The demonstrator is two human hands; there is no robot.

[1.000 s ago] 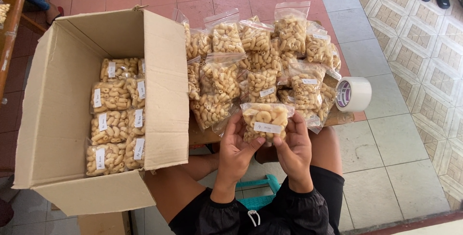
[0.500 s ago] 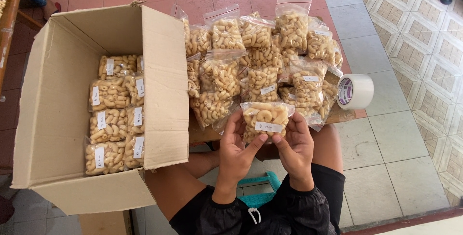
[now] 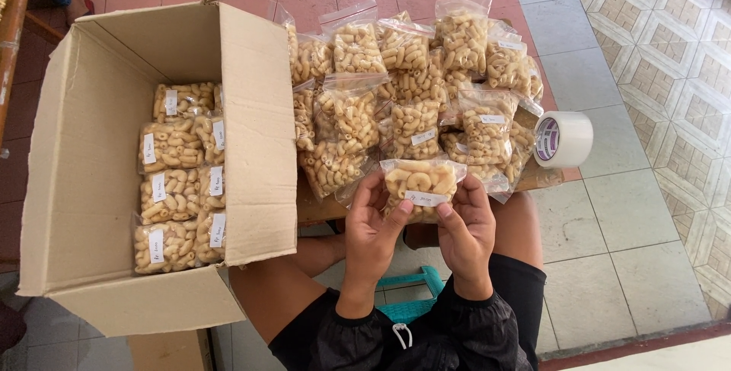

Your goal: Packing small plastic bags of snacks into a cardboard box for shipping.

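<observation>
**One small snack bag held in both hands, in front of the heap**

From where I sit, the biggest thing is the open cardboard box (image 3: 160, 165), lying to the left of my left hand, its near flap standing just beside that hand's knuckles. Inside it I see labelled bags (image 3: 179, 180) of pale curled snacks packed in rows. Beyond both hands, on the low bench (image 3: 316, 207), is a loose heap of bags (image 3: 411, 81) of the same kind, leaning on one another. To the right of my right hand, a little beyond it, lies a roll of clear tape (image 3: 563, 139) at the bench's edge.

The small bag (image 3: 421, 186) sits between my two hands, just above my lap and touching the front of the heap. My left hand (image 3: 371, 222) pinches its left edge, thumb on the white label; my right hand (image 3: 464, 226) pinches the right edge, fingers curled behind.

My worries: the hold is on thin, slippery film at the edges only, so a loosened pinch could drop the bag to the floor. Squeezing harder could crush the brittle pieces. The heap looks unstable; a nudge could slide the bags off the bench. The tape roll could tip off too.
</observation>
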